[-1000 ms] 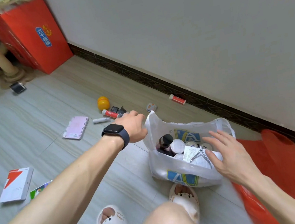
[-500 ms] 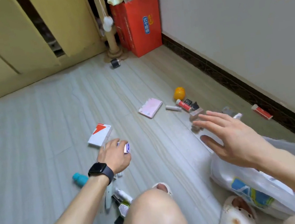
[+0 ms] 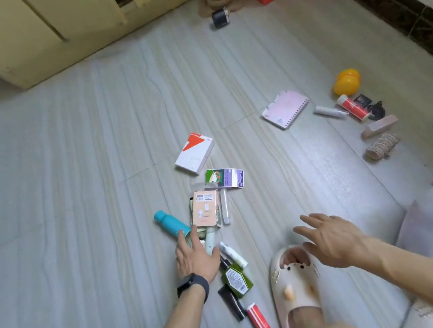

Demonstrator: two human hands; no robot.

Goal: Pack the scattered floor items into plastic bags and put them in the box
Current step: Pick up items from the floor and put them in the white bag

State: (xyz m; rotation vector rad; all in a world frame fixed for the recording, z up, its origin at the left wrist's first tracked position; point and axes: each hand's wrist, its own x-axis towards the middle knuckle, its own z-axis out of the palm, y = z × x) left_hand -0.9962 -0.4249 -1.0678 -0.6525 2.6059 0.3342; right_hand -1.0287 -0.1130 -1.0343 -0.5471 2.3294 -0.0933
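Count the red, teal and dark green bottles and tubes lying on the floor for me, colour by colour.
Red: 2, a red tube beside the slipper and a second red tube just below the yellow egg
Teal: 1, the teal bottle
Dark green: 1, the dark green bottle
Total: 4

One wide-angle camera, worn on the person's head, looks forward and steeply down at the tiled floor (image 3: 68,174). The left hand (image 3: 197,258) and right hand (image 3: 334,241) are close at the near edge, with a yellow cabinet (image 3: 16,34) at the far edge.
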